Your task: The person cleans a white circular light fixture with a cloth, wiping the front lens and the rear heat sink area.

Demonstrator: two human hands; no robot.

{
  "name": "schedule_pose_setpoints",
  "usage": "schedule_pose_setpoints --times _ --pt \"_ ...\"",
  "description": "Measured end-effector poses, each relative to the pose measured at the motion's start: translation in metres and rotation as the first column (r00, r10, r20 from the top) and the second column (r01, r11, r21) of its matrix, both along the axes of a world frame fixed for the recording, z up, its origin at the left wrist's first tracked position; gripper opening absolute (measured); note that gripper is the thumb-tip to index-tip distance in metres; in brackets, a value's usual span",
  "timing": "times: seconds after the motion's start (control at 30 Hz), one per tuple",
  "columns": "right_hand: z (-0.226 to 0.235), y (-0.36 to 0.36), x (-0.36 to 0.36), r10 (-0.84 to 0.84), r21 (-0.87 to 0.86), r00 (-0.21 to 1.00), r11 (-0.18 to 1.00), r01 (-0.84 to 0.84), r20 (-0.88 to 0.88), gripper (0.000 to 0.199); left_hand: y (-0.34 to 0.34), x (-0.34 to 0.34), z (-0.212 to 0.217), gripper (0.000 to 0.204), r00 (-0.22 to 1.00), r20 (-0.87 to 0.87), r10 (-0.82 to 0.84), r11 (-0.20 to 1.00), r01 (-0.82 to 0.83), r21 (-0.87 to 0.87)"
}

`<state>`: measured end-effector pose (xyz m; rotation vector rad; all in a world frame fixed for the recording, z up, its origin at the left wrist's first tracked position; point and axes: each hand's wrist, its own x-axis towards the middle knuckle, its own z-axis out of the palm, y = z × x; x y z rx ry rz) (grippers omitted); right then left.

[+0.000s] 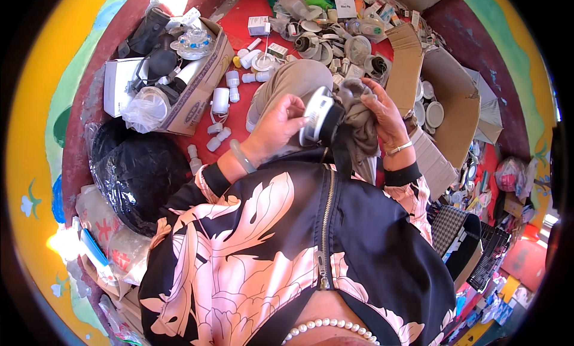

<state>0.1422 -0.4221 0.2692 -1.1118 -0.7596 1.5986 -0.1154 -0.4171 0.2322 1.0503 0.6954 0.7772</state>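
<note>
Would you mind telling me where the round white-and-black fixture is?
In the head view, the fixture is above centre, in the left hand, left of the crumpled cloth.

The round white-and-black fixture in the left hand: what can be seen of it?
The fixture has a white, ringed, disc-like part and a thicker black body, both plastic-looking. It is tilted on edge, white side facing left, black side right. The left hand holds it at the white part. It is beside the grey-brown cloth; whether they touch is unclear.

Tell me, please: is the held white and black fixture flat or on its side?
On its side: the fixture has its white rim leftward, black body rightward.
</note>
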Motion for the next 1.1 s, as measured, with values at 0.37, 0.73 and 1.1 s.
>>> schedule_pose_setpoints --times 0.37,0.73,1.1 --pt "-0.018 -0.017 -0.001 -0.196 -0.001 0.974 0.98 0.197 -0.116 0.034 -0.01 0.025 -0.028 0.041 0.984 -0.031 -0.174 0.979 0.177 0.105" --pt "0.063 -0.026 0.045 -0.355 0.388 0.913 0.827 0.407 -0.2 0.027 0.03 -0.005 0.035 0.03 0.995 0.019 0.095 0.96 -0.096 0.262" --pt "0.111 -0.026 -0.023 -0.196 0.455 0.549 0.801 -0.388 0.813 0.028 0.03 -0.006 0.138 0.029 0.95 -0.261 -0.174 0.846 0.279 0.453"
